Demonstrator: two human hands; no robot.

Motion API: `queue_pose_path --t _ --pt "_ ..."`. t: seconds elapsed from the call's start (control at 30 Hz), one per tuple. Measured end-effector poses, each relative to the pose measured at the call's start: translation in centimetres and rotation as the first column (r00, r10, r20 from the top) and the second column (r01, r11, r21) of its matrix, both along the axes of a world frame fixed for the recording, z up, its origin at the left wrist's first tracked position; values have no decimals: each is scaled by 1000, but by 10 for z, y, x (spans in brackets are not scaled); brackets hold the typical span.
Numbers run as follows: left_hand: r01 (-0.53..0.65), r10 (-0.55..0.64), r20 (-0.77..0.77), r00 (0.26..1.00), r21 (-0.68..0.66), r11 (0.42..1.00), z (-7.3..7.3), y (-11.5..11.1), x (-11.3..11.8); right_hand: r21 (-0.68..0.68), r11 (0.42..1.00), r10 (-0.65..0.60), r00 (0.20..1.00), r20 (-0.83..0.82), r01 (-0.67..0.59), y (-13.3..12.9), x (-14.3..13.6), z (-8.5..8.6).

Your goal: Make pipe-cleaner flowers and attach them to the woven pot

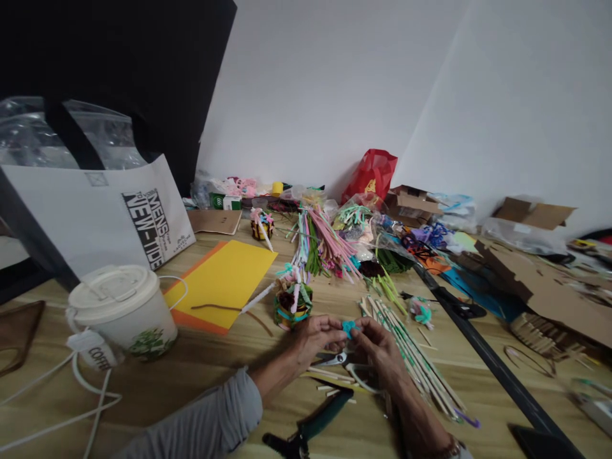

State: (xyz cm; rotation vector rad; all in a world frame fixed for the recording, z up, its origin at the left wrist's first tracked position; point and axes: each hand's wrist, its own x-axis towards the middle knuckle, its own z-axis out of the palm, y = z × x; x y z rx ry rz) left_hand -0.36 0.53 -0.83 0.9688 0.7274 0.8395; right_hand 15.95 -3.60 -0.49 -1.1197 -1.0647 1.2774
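Between my two hands is a small turquoise fuzzy piece (349, 328), pinched by the fingertips from both sides. My left hand (319, 339) is closed on its left edge, and my right hand (377, 344) is closed on its right edge. Scissors (335, 359) lie on the wooden table (205, 382) just beneath the hands. Nearer the front are pliers with dark green handles (327, 414). A small decorated pot of fuzzy stems (292, 305) stands behind my left hand. Bundled thin sticks (415, 360) lie right of my right hand.
A lidded cup (122, 312) with white cords and a white bag (105, 223) stand at the left. Yellow sheets (229, 274) lie behind the arms. Colourful fuzzy stems (329, 239), a red bag (370, 177) and cardboard (549, 287) fill the back and right.
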Motion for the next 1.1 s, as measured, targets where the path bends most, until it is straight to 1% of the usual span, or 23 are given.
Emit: queue_pose_path --t 0.13,0.23,0.37,0.5,0.57,0.67,0.77,0.87,0.97,1.1 --pt "-25 25 5 1000 22 999 -4 0 2 -29 997 67 998 5 -67 0 0 0" --pt "-38 38 5 999 25 999 -5 0 3 -54 996 77 997 14 -76 0 0 0" --pt "-30 30 3 1000 51 998 -4 0 3 -49 993 113 993 35 -111 -2 -1 7" --pt "-37 38 -25 999 35 999 -4 -1 3 -18 999 32 993 110 -30 -4 0 17" --pt "-29 30 -41 999 27 999 -5 -1 3 2 1000 14 989 149 -14 -3 2 19" --pt "-16 18 -49 999 35 999 -6 -1 4 -6 998 63 983 174 -63 -2 4 15" --pt "-42 45 -61 997 46 998 -7 -1 6 -20 990 143 971 192 -141 -1 5 11" --pt "-49 58 -102 993 86 995 -7 -2 7 18 989 138 958 251 -148 -1 5 9" --pt "-16 31 -137 990 111 994 -7 -2 6 50 990 114 948 298 -134 1 7 8" --pt "11 6 -169 986 95 995 -8 -1 5 8 984 170 945 279 -180 3 11 5"
